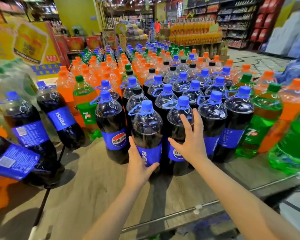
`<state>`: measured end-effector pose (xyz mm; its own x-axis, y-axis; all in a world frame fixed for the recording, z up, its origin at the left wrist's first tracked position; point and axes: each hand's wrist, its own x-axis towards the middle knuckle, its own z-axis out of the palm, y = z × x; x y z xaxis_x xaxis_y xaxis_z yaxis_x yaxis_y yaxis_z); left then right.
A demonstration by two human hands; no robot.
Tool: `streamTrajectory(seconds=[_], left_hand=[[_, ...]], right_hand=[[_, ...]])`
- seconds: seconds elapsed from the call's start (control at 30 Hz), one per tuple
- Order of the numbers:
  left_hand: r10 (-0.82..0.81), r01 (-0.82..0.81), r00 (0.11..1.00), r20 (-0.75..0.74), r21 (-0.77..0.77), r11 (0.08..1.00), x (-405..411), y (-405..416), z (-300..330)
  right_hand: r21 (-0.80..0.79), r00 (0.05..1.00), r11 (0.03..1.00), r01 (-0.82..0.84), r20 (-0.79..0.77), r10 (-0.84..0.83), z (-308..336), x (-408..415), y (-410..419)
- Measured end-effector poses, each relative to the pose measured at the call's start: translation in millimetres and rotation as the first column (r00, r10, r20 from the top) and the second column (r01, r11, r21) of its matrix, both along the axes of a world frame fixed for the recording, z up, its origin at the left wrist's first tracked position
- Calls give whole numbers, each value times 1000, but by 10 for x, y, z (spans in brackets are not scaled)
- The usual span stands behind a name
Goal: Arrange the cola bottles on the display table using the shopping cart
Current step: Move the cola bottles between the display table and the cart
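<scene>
A large cola bottle [146,129] with a blue cap and blue Pepsi label stands at the front of the wooden display table [97,184]. My left hand [139,163] grips its lower body around the label. My right hand [191,137] lies with straight fingers against the neighbouring cola bottle [179,115] just to the right. Several more blue-capped cola bottles [213,108] stand in rows behind. No shopping cart is in view.
Orange soda bottles [87,71] and green 7up bottles [84,101] fill the table behind and to the sides. Shrink-wrapped cola bottles [29,129] lean at the left. A metal rail [197,207] edges the table front. Store shelves [237,21] stand at the back.
</scene>
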<state>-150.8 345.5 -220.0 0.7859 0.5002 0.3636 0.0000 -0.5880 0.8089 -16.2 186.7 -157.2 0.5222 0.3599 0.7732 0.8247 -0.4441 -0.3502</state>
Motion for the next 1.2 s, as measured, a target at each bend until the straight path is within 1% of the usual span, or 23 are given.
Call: streamTrajectory(seconds=[0.13,0.27,0.3,0.43,0.57,0.7,0.77,0.93,1.07,1.13,1.2], left_hand=[[11,-9,999,-47,58,998,-4,-14,16],[29,-26,998,-62,47,999,-15,-61,59],[37,-35,997,-63,28,999,-18,-91,69],[102,-106,994,-38,-134,985,-43,-216,67],[110,-113,993,-28,-163,980,-27,-238,30],[134,-140,990,-46,-155,978,-15,-256,6],[139,-144,989,-47,-156,977,0,-276,-11],[152,-163,985,-78,-154,975,33,-295,-3],[147,-161,983,-112,-123,979,-13,-306,40],[160,-179,973,-169,-101,979,-33,-353,92],[197,-210,953,-228,-35,977,-58,-428,120]], right_hand=[[-15,1000,1000,6,16,-6,-13,-13,-14],[-108,998,992,58,5,-58,54,-92,-56],[-145,997,987,76,-8,-78,79,-116,-76],[-326,986,939,111,-81,-145,202,-217,-205],[-438,976,893,102,-128,-174,305,-309,-317],[-421,972,904,68,-175,-155,312,-329,-322],[-416,969,906,78,-183,-168,286,-328,-303],[-428,965,898,107,-171,-197,226,-335,-242],[-480,968,868,127,-129,-214,247,-326,-274],[-496,975,863,97,-129,-184,299,-333,-319],[-474,985,880,20,-143,-99,333,-325,-424]])
